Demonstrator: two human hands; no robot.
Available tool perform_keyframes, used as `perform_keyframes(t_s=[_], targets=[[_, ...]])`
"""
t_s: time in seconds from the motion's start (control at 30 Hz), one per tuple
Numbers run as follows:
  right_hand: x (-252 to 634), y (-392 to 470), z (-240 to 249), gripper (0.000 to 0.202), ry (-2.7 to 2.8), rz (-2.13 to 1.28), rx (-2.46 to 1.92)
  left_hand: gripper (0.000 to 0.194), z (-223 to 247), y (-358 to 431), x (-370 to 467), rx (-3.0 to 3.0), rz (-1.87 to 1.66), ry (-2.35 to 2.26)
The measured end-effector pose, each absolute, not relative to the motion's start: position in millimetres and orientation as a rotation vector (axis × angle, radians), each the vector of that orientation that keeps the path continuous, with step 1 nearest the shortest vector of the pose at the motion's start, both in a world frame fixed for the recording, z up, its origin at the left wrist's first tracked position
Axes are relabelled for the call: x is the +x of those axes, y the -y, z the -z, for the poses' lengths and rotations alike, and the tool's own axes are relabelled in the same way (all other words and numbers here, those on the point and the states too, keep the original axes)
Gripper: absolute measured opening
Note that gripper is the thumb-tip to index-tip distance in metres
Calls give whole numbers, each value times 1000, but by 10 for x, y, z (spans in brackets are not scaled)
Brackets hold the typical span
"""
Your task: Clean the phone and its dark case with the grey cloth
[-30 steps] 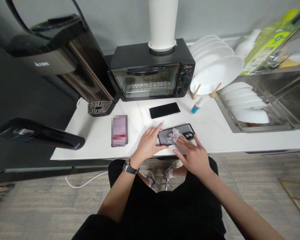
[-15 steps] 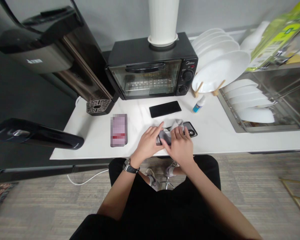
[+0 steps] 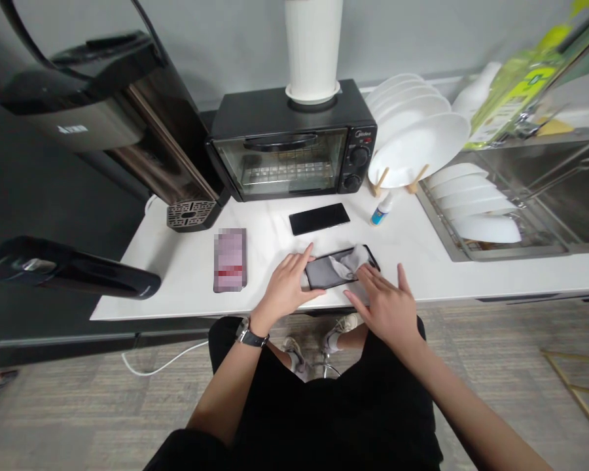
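A smartphone (image 3: 320, 273) with a dark frame and a grey back lies face down near the counter's front edge. My left hand (image 3: 285, 286) braces its left end, the thumb on the near edge and the forefinger by the far edge. A crumpled light grey cloth (image 3: 346, 264) rests on the phone's right half and hides the camera area. Touching the cloth are the middle fingers of my right hand (image 3: 390, 306), whose thumb is spread out to the side. Behind lies a black phone (image 3: 319, 219), and a small blue-and-white spray bottle (image 3: 381, 210) stands to its right.
A phone with a pinkish, blurred-out screen (image 3: 230, 260) lies on the left of the white counter (image 3: 177, 286). Behind are a toaster oven (image 3: 285, 160) and a drinks dispenser (image 3: 188, 212). White plates (image 3: 419, 150) and a steel sink (image 3: 544, 245) are on the right.
My right hand has slid right and toward me, its fingers spreading, so more of the phone and cloth shows. My left hand stays at the phone's left end. The view has shifted slightly.
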State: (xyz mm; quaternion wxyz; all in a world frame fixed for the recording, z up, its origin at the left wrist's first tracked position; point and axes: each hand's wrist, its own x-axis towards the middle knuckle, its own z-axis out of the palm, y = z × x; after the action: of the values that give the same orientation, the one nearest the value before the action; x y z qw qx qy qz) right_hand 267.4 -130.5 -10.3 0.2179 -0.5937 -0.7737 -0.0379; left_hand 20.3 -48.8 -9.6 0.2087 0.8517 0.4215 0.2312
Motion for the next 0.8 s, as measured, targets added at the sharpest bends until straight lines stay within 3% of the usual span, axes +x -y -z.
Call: perform_keyframes(t_s=[0.27,0.43,0.63,0.8], targets=[[2489,990,184,62,2026,221,-1789,115,114,448,216,2365,-656,-1139],[2064,861,202,73,2077,164,-1739,105,111,409,175,2344,-679,-1124],[1739,1025,110,56,2184,-120,-1468,90,189,394,124,2437,-567,-1194],[2124,1206,43,34,2251,-246,-1355,105,145,484,135,2428,-559,-1200]])
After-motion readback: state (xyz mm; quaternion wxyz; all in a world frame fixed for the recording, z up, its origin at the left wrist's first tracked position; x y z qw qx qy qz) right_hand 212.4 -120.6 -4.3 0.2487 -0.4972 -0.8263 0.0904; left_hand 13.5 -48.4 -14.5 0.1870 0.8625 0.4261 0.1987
